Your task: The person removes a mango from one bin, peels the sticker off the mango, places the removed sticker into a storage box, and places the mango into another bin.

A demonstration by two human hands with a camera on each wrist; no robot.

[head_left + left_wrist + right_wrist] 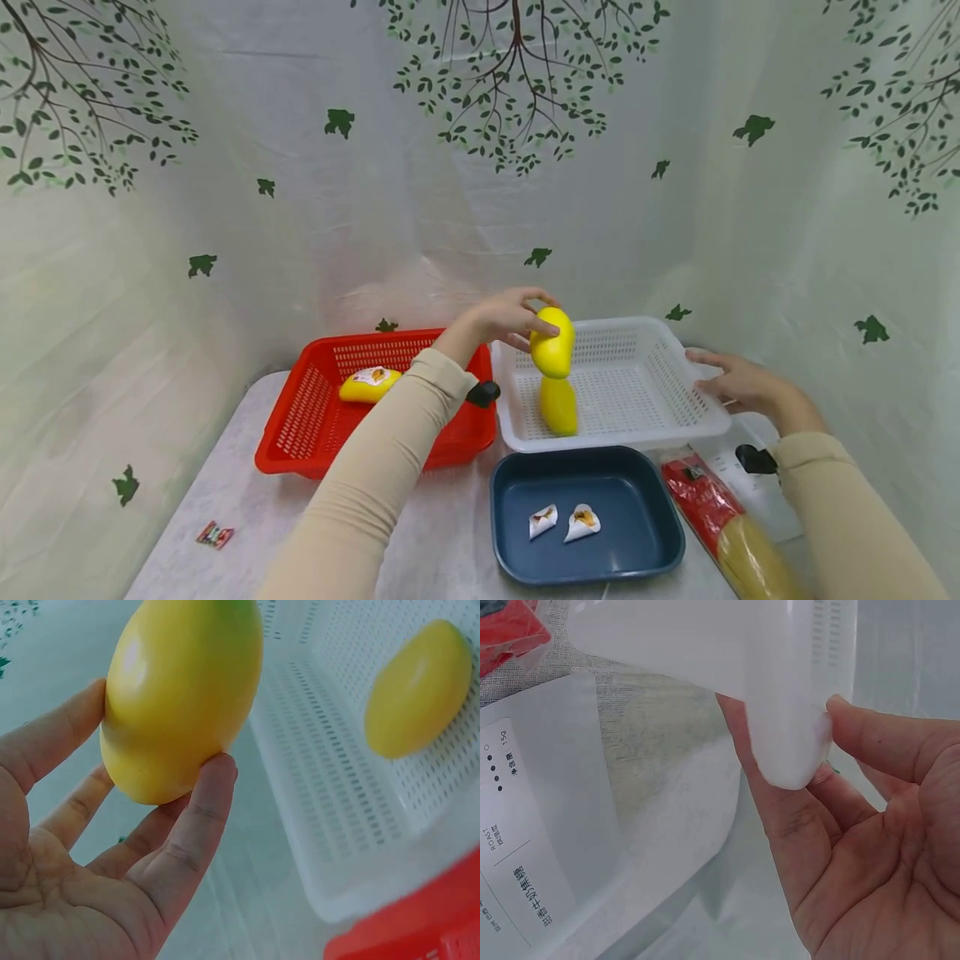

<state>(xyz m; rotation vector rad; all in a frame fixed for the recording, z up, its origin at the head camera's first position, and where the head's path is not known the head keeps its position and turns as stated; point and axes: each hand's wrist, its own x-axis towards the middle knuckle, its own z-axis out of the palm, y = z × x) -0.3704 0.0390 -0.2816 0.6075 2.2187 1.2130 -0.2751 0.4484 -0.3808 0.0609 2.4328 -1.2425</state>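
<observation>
My left hand (pixel 513 318) holds a smooth yellow mango (pixel 552 342) by its fingertips above the left part of a white perforated basket (pixel 637 442). Inside that basket lies a second yellow mango (pixel 558 408), seen again at the upper right in the left wrist view. My right hand (pixel 750 390) grips the basket's right rim, with the thumb on one side and fingers on the other, as the right wrist view shows. To the left, a red basket (pixel 300 463) contains a yellow mango with a white label (pixel 371 385), partly hidden by my left forearm.
In front of the white basket stands a dark blue tray (pixel 588 570) with two curled white stickers (pixel 582 522). A red-and-clear pasta bag (pixel 723 521) lies at the right, beside a white printed packet (pixel 532 847). A small red wrapper (pixel 215 535) is at the left.
</observation>
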